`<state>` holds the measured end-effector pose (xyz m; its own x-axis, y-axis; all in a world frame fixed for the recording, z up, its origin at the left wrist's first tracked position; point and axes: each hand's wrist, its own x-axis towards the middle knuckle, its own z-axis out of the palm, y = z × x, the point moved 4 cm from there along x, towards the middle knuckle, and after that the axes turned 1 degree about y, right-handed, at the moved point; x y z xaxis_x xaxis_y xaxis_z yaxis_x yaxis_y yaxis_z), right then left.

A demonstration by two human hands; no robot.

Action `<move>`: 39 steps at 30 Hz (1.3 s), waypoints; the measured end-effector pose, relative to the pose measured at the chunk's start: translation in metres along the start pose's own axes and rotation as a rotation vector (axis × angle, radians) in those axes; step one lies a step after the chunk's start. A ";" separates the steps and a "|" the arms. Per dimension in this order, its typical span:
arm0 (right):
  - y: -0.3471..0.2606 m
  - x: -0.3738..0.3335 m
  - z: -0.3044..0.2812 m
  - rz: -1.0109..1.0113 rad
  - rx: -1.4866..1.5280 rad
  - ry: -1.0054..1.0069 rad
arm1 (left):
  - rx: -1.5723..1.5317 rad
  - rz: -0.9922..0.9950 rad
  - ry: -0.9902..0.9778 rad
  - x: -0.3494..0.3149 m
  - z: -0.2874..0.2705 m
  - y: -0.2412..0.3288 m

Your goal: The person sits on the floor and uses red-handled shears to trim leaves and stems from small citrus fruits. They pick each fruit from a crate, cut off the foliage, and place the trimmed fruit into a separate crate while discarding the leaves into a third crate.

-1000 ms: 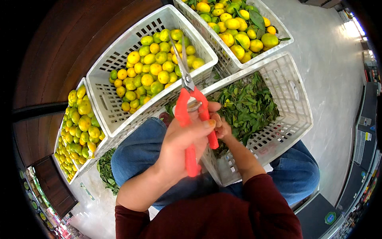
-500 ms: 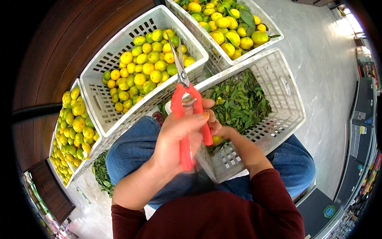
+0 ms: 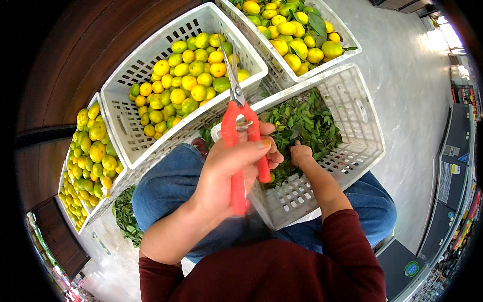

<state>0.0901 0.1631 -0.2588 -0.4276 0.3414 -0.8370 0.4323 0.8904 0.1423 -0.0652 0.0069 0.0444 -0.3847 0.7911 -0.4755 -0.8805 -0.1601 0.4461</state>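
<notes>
My left hand (image 3: 221, 171) is wrapped round a pair of pruning snips (image 3: 234, 126) with red handles and a coil spring. Their thin metal blades point away from me, slightly apart. Beyond the left hand, on the right, my right hand (image 3: 301, 153) reaches down into a grey-white crate (image 3: 352, 95) tilted between my knees. Its fingers touch a heap of cut green leaves (image 3: 317, 123) and are mostly hidden among them. A small part of a yellow-green citrus fruit (image 3: 272, 177) shows just below the left hand's fingers.
A white crate (image 3: 118, 90) of yellow-green citrus fruit stands at the far left. Another crate (image 3: 347, 53) of fruit with leaves is at the back. More fruit fills a crate (image 3: 98, 161) on the left, beside loose leaves (image 3: 127, 216) on the floor. Dark shelving (image 3: 455, 151) lines the right.
My right hand has moved right and farther away, from beside the left hand to the leaves in the crate. The left hand still holds the snips in nearly the same place.
</notes>
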 end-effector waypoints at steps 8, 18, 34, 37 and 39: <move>-0.096 -0.014 0.030 -0.414 0.170 0.183 | 0.085 -0.018 0.020 0.001 0.003 -0.005; -0.083 -0.016 0.025 -0.195 0.269 -0.074 | 0.067 0.003 0.023 0.000 -0.001 0.001; -0.114 -0.011 0.067 -0.326 -0.082 -0.073 | 0.050 -0.004 0.032 -0.009 -0.003 0.001; -0.116 -0.011 0.067 -0.314 -0.129 -0.139 | 0.066 0.008 0.039 -0.010 -0.005 0.002; -0.112 0.010 0.093 -0.385 -0.115 -0.060 | 0.062 0.020 0.035 -0.009 -0.004 0.004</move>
<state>0.1110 0.0390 -0.3319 -0.4928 -0.0387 -0.8693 0.1568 0.9787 -0.1324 -0.0661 -0.0031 0.0478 -0.4122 0.7667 -0.4921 -0.8543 -0.1376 0.5013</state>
